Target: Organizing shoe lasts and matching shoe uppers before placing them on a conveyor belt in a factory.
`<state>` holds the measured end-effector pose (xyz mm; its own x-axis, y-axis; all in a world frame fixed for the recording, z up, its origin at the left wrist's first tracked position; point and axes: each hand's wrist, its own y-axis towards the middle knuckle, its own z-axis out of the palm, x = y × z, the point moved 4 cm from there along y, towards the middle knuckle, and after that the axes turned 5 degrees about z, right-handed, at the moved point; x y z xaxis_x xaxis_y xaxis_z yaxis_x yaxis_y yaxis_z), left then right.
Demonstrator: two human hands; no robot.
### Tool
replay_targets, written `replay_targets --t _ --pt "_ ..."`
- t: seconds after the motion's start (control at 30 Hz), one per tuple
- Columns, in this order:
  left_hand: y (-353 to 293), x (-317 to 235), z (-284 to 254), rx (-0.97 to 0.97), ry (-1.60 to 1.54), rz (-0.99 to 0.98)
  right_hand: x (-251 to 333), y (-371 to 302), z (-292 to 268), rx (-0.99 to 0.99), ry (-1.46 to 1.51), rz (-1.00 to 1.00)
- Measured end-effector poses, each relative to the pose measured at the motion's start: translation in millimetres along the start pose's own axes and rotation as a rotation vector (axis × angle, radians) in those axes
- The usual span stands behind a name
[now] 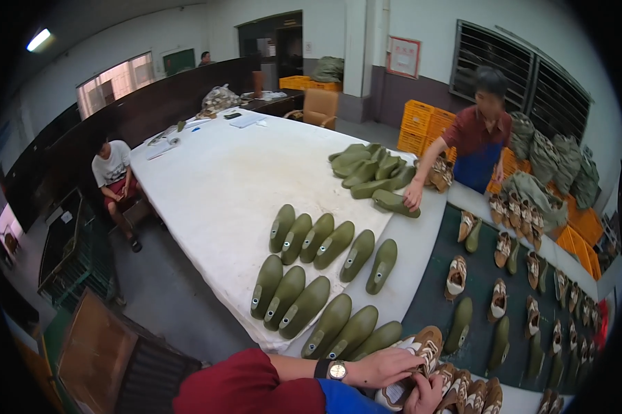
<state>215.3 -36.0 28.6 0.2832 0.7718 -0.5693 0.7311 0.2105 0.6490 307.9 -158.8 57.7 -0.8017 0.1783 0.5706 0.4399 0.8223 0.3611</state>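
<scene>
At the lower edge, my left hand, with a watch on its wrist, is closed on a brown-and-white shoe near its opening. My right hand grips the same shoe from the right, its fingers at the opening; the shoe's underside is hidden. Just left of my hands, green shoe lasts lie in rows on the white table. Several more brown-and-white shoes stand close together beside my right hand.
A dark green conveyor belt on the right carries shoes and lasts. Across the table, a co-worker's hand holds a last near a pile of lasts. Orange crates stand behind. A person sits at the left.
</scene>
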Motion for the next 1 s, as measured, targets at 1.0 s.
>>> replay_targets --t 1.0 --pt "22 -15 -8 0.359 -0.091 0.035 -33 11 -10 -0.357 0.132 0.223"
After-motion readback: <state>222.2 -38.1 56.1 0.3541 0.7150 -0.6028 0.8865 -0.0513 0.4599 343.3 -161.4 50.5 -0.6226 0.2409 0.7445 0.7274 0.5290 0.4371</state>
